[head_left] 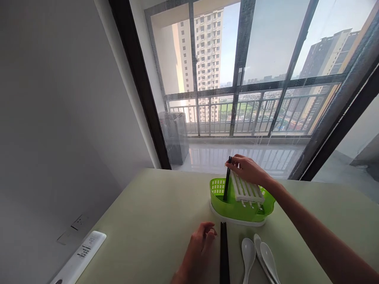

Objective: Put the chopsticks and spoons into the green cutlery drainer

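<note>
Black chopsticks [226,256] lie beside the loosely open left hand [201,242], while the right hand [246,167] pinches another pair [227,183].

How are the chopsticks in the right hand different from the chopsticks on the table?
The held chopsticks stand nearly upright; the loose chopsticks lie flat. The right hand grips the held chopsticks; the loose chopsticks lie beside the left hand. The held chopsticks reach into the green basket; the loose chopsticks lie in front of it. Both are black.

Three spoons [248,249], one basket [237,211]
</note>
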Action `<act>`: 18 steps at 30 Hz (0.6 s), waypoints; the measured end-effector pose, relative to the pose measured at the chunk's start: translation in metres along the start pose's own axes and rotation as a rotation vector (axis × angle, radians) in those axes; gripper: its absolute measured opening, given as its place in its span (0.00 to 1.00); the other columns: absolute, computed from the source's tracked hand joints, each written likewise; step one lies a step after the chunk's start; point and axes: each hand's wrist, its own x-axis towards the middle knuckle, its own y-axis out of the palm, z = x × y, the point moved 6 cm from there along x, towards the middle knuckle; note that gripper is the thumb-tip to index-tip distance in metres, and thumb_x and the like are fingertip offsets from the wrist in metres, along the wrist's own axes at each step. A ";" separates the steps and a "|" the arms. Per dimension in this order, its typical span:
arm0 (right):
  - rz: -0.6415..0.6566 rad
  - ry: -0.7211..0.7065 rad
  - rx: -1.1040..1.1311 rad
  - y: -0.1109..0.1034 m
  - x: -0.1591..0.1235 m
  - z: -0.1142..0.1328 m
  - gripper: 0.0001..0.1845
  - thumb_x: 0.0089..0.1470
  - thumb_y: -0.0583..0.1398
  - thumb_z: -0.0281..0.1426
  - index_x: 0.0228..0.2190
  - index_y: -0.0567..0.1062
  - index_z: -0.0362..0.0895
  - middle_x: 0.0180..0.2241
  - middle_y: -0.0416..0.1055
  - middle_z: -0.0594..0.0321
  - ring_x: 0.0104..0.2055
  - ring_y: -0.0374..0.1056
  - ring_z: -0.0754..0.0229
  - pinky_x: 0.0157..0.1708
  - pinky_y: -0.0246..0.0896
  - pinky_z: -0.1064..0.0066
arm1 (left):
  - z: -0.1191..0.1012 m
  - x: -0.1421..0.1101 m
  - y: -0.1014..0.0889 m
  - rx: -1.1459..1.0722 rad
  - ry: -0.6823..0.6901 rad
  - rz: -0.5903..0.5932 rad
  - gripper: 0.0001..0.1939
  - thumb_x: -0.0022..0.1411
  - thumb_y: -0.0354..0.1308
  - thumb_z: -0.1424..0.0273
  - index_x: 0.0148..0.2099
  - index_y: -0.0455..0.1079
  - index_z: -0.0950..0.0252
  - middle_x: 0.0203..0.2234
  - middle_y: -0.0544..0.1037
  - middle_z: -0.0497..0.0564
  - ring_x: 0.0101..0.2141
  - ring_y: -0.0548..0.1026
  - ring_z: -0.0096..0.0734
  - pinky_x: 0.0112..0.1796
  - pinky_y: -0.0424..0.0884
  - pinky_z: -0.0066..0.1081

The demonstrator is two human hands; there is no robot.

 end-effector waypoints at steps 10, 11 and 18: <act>-0.317 0.014 0.104 -0.063 -0.063 0.073 0.17 0.67 0.56 0.46 0.43 0.77 0.49 0.36 0.79 0.59 0.36 0.74 0.56 0.34 0.69 0.67 | -0.018 -0.004 0.012 0.386 0.114 0.027 0.06 0.61 0.65 0.70 0.38 0.70 0.61 0.38 0.77 0.53 0.41 0.75 0.41 0.49 0.71 0.43; -0.238 -0.012 0.112 -0.062 -0.070 0.084 0.16 0.67 0.55 0.46 0.41 0.78 0.50 0.36 0.79 0.59 0.35 0.74 0.56 0.32 0.69 0.68 | -0.018 -0.004 0.013 0.426 0.138 0.023 0.10 0.57 0.69 0.70 0.38 0.70 0.61 0.38 0.77 0.53 0.42 0.74 0.43 0.50 0.70 0.45; 0.029 -0.125 0.124 -0.037 -0.104 0.108 0.14 0.69 0.54 0.41 0.41 0.78 0.52 0.40 0.81 0.60 0.37 0.77 0.56 0.34 0.72 0.68 | -0.017 -0.005 0.013 0.553 0.156 0.036 0.22 0.45 0.78 0.64 0.37 0.71 0.61 0.42 0.75 0.55 0.45 0.71 0.48 0.49 0.71 0.50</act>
